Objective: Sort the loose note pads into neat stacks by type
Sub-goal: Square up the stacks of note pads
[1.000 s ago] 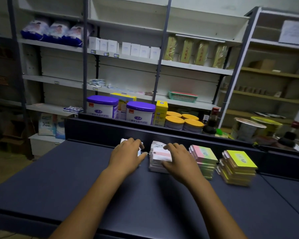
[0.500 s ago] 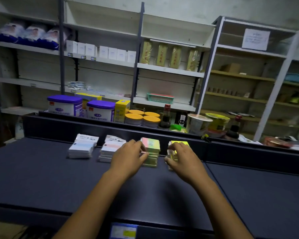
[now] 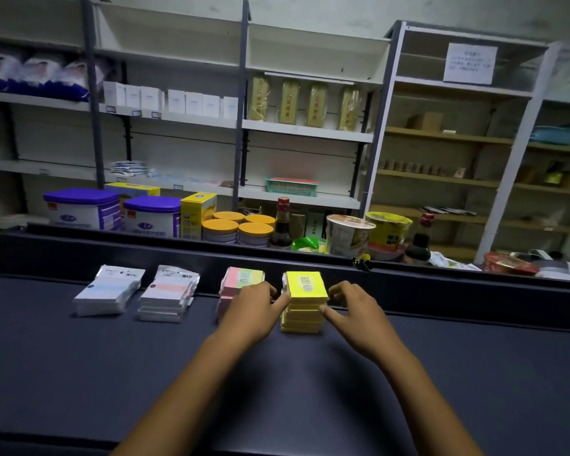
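Observation:
Four stacks of note pads stand in a row along the back of the dark counter (image 3: 79, 373). From left to right they are white packs with a blue band (image 3: 107, 291), white packs with a pink band (image 3: 168, 296), a pastel pink-and-green stack (image 3: 241, 278) and a yellow stack (image 3: 305, 302). My left hand (image 3: 254, 307) lies partly over the pastel stack, its thumb touching the yellow stack's left side. My right hand (image 3: 352, 311) sits on the other side, thumb tip against the stack's right side, fingers loosely bent.
A raised dark ledge (image 3: 178, 255) runs behind the stacks. Beyond it stand purple-lidded tubs (image 3: 152, 215), orange-lidded tins (image 3: 237, 227), sauce bottles (image 3: 282, 225) and cup noodles (image 3: 349, 233). Shelving fills the back wall.
Both hands moved right along the row: from the white packs, then to the pastel and yellow stacks, and now they flank the yellow stack. My view shifted right too.

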